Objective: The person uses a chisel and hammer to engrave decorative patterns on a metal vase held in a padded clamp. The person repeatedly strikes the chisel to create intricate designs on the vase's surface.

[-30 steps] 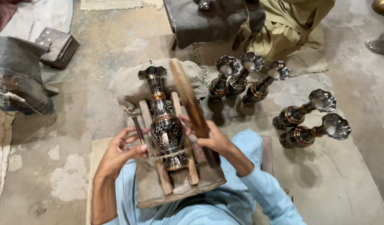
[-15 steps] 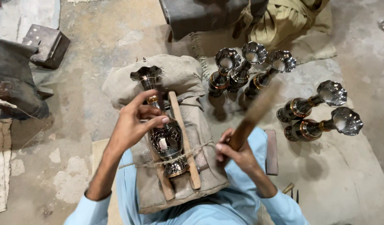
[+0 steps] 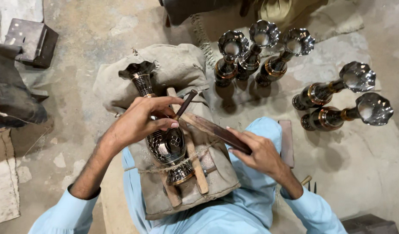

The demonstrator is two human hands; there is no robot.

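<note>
A dark engraved metal vase (image 3: pixel 164 143) lies tied with string on a cloth-covered block (image 3: pixel 186 190) in my lap, between two wooden slats. My left hand (image 3: pixel 138 119) rests on the vase's neck and pinches a thin dark chisel (image 3: pixel 185 104), its tip set against the vase. My right hand (image 3: pixel 255 151) grips a flat wooden mallet (image 3: pixel 212 130), whose far end lies against the chisel.
Several finished metal vases (image 3: pixel 251 52) stand on the floor ahead, two more (image 3: pixel 338 104) to the right. A metal block (image 3: pixel 30 41) and a dark bundle (image 3: pixel 11 99) sit at the left. A wooden slat (image 3: pixel 287 143) lies by my right knee.
My right hand has swung the wooden mallet down from a raised position onto the chisel. My left hand has settled on the vase's neck with the chisel.
</note>
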